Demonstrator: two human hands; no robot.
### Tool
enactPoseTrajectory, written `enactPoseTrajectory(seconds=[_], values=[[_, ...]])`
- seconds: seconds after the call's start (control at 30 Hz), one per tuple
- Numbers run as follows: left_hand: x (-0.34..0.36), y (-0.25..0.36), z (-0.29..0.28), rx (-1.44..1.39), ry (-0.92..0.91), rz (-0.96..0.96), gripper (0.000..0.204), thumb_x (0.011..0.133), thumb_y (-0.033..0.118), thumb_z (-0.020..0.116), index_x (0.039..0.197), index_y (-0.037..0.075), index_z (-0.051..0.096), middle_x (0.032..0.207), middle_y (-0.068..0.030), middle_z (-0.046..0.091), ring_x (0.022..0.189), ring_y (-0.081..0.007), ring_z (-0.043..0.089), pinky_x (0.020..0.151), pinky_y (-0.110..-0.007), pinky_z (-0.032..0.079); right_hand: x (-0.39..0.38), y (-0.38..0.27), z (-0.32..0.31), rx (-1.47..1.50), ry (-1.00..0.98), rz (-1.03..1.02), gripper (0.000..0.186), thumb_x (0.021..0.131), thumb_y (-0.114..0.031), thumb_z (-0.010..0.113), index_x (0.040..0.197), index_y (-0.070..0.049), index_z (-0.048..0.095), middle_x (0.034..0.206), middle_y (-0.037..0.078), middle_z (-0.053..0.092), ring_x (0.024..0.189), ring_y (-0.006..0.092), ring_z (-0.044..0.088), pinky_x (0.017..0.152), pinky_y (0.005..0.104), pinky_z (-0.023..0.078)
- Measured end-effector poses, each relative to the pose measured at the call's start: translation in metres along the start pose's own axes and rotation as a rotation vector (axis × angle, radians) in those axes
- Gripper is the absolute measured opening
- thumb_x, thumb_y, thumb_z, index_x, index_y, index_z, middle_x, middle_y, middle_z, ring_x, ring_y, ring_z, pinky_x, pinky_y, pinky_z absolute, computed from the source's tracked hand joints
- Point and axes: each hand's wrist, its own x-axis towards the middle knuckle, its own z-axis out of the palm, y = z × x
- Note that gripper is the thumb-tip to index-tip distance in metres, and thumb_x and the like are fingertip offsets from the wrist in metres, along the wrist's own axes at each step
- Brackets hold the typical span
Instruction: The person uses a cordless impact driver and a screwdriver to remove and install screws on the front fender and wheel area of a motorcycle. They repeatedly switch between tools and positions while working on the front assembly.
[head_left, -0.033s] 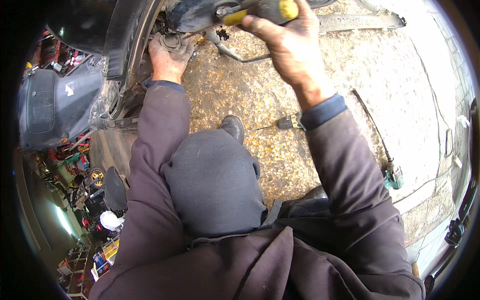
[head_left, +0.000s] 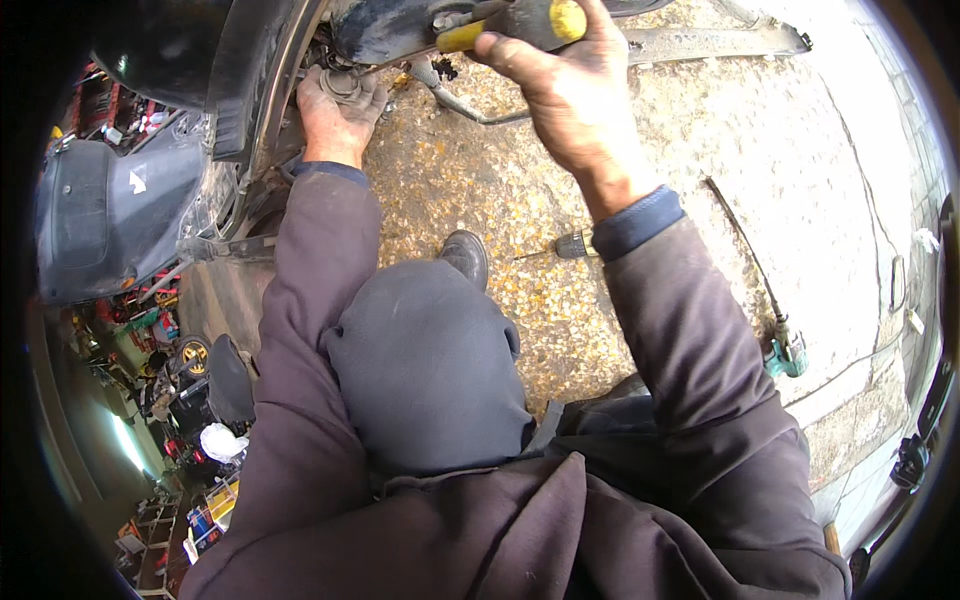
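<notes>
My left hand (head_left: pixel 336 122) is palm up under the vehicle's body, its fingers curled round a dirty grey round metal part (head_left: pixel 342 86) with a ringed face. In my right hand (head_left: pixel 578 92) is a large screwdriver (head_left: pixel 535 24) with a dark and yellow handle, gripped closed. Its thin shaft points left to the round part. Whether the tip touches the part is too small to tell. Just beyond the screwdriver hangs a dark, dusty body panel (head_left: pixel 385 28).
On the littered floor (head_left: pixel 430 190) lie a yellow-green drill (head_left: pixel 575 245) and a green power tool (head_left: pixel 787 357) with a long rod. A bent pipe (head_left: pixel 470 112) runs beneath the vehicle. A dark trim panel (head_left: pixel 110 220) and shelves of parts stand left.
My right hand and the screwdriver have shifted slightly left. My left hand and the round part stay in place.
</notes>
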Motion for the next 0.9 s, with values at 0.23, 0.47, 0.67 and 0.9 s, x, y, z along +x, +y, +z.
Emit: enactPoseTrajectory(seconds=[0.23, 0.47, 0.67, 0.9], values=[[0.005, -0.001, -0.002, -0.024, -0.063, 0.012, 0.036, 0.096, 0.039, 0.043, 0.100, 0.008, 0.060, 0.098, -0.0071, 0.060, 0.090, -0.0222, 0.053, 0.093, -0.046, 0.042, -0.018, 0.038, 0.014, -0.460, 0.056, -0.210, 0.031, 0.068, -0.011, 0.080, 0.092, -0.003, 0.061, 0.084, 0.010, 0.065, 0.077, 0.0171, 0.064, 0.074, 0.0305, 0.053], [0.016, -0.004, 0.003, -0.093, -0.003, 0.027, 0.037, 0.097, 0.040, 0.046, 0.116, 0.011, 0.057, 0.121, -0.0080, 0.053, 0.105, -0.0236, 0.048, 0.092, -0.046, 0.046, -0.029, 0.041, -0.014, -1.059, -0.085, -0.252, 0.028, 0.076, -0.019, 0.077, 0.097, -0.003, 0.068, 0.083, 0.014, 0.070, 0.077, 0.0245, 0.070, 0.072, 0.0334, 0.056], [0.023, -0.004, 0.008, -0.158, -0.019, 0.050, 0.046, 0.098, 0.044, 0.043, 0.126, 0.009, 0.053, 0.134, -0.0110, 0.045, 0.123, -0.0269, 0.042, 0.104, -0.048, 0.039, -0.043, 0.060, -0.014, -1.065, 0.063, -0.230, 0.024, 0.074, -0.020, 0.073, 0.088, -0.002, 0.067, 0.071, 0.017, 0.065, 0.071, 0.0339, 0.067, 0.067, 0.0411, 0.054], [0.026, 0.002, 0.009, -0.127, -0.096, 0.081, 0.048, 0.103, 0.042, 0.040, 0.138, 0.010, 0.045, 0.142, -0.0110, 0.038, 0.129, -0.0281, 0.036, 0.112, -0.051, 0.032, -0.051, 0.084, -0.011, -0.848, 0.290, 0.083, 0.034, 0.075, -0.025, 0.079, 0.089, 0.004, 0.068, 0.076, 0.020, 0.069, 0.071, 0.0280, 0.070, 0.068, 0.0359, 0.055]])
